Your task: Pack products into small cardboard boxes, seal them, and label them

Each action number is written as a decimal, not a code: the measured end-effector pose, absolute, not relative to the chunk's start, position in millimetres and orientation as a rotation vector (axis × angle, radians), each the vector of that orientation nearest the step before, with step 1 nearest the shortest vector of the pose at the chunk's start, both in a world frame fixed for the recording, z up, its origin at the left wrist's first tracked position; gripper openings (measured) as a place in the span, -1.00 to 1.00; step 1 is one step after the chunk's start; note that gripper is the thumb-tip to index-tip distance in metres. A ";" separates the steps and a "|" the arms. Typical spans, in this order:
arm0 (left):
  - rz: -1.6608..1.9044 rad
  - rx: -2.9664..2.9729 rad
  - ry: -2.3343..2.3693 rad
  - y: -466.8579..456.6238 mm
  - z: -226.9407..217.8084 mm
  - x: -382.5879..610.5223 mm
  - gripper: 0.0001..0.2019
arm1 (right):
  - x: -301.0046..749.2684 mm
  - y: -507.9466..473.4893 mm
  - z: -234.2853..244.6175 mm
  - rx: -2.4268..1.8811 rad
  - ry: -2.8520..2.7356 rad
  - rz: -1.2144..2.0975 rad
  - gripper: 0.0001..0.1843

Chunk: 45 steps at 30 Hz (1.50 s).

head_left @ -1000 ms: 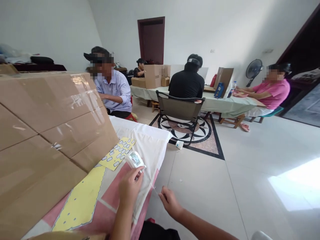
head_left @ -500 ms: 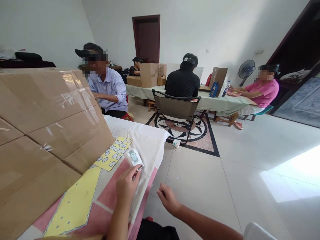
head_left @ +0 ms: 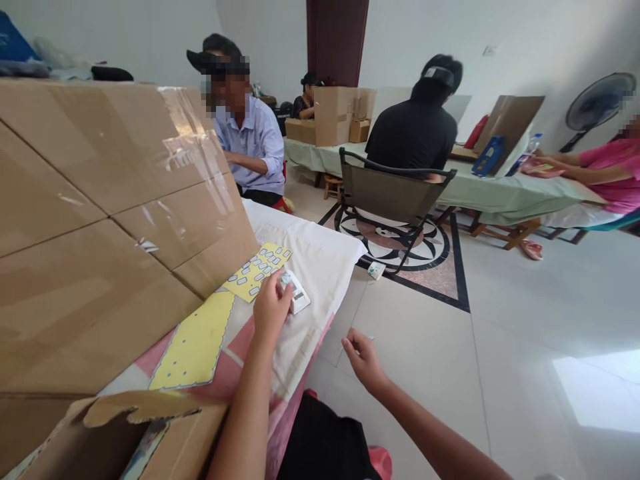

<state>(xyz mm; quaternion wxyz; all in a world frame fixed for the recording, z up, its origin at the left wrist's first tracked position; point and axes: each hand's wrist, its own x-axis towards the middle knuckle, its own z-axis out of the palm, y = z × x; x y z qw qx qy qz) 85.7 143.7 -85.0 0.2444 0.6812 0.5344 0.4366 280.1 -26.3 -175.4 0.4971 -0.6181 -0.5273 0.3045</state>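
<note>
Left hand: the left hand (head_left: 271, 308) is curled down over the near end of a small white rectangular plastic device (head_left: 297, 296), fingertips gripping it against the table
Right hand: the right hand (head_left: 363, 355) hangs off the table edge over the floor, thumb drawn to forefinger; whether anything thin is pinched there cannot be told
Where the device is: flat on the white cloth (head_left: 320, 260), near the table's right edge, just beside the yellow sticker sheet with small grey labels (head_left: 257, 271)
Handling: it looks light, stiff and smooth-shelled, so it would likely skate on the cloth if pushed; the pale window on its face seems the part to keep fingers off
Where to hold: probably by the two long side edges, thumb against fingers
Nearby: a longer yellow backing sheet with small holes (head_left: 197, 343) lies on the pink table cover towards the person
Further out: a large taped brown cardboard box (head_left: 100, 220) fills the table's left; an open cardboard carton (head_left: 150, 433) sits at the near corner
Room: other people sit at a green-covered table (head_left: 505, 197) well apart
</note>
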 end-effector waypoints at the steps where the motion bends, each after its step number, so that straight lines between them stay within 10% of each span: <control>1: 1.175 1.839 1.462 149.1 -84.6 85.6 -0.65 | 280.8 -26.5 -170.6 -1.492 -1.273 0.769 -0.54; 29: 1.309 1.511 1.414 166.7 -105.9 87.1 -0.84 | 246.1 -100.4 -239.6 -1.782 -1.183 1.048 -0.30; 45: 1.595 1.600 1.063 -6.7 -44.8 28.3 -0.87 | 215.1 -28.8 -33.5 -0.984 -1.475 1.011 -0.50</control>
